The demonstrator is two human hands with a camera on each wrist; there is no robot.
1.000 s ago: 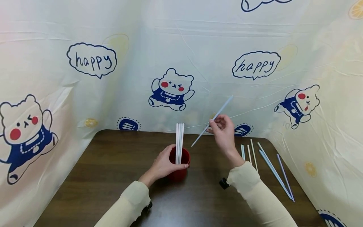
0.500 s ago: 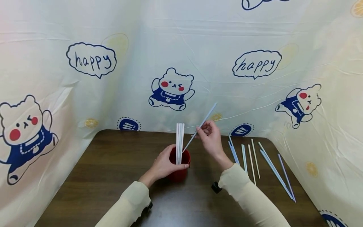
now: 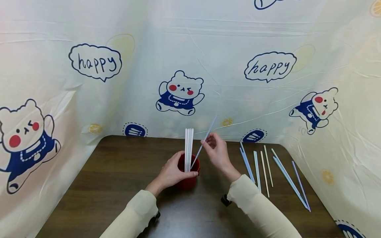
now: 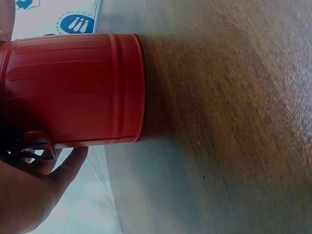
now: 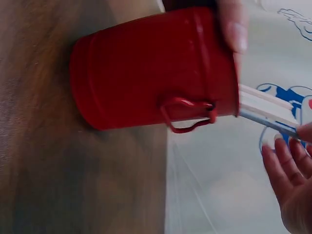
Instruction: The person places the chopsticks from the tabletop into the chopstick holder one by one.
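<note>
As hand (image 3: 218, 151) pinches one stick (image 3: 211, 127), one bucket (image 5: 146, 70)

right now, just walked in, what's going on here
A person's left hand holds a red bucket near its rim, with a bunch of white sticks standing in it. The right hand pinches a bluish stick, tilted, its lower end inside the bucket's mouth. More loose sticks lie on the brown table, on the person's right.
</note>
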